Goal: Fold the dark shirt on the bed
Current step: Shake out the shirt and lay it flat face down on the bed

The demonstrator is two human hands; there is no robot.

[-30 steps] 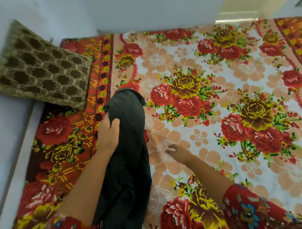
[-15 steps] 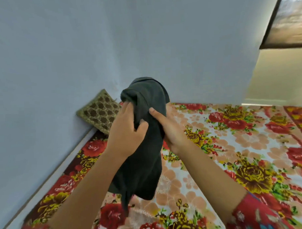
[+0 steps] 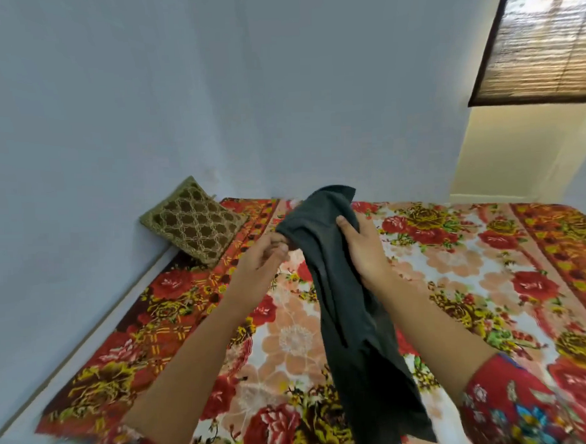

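Spread apart now, left hand (image 3: 260,266) and right hand (image 3: 365,252) grip dark shirt (image 3: 348,319) above bed (image 3: 486,265), cushion (image 3: 195,222) beyond.

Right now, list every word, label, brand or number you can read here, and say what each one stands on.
None can be read.
The dark shirt, held by the left hand and right hand, shows no tag or print.
The bedspread, cushion and sleeve bear only patterns.
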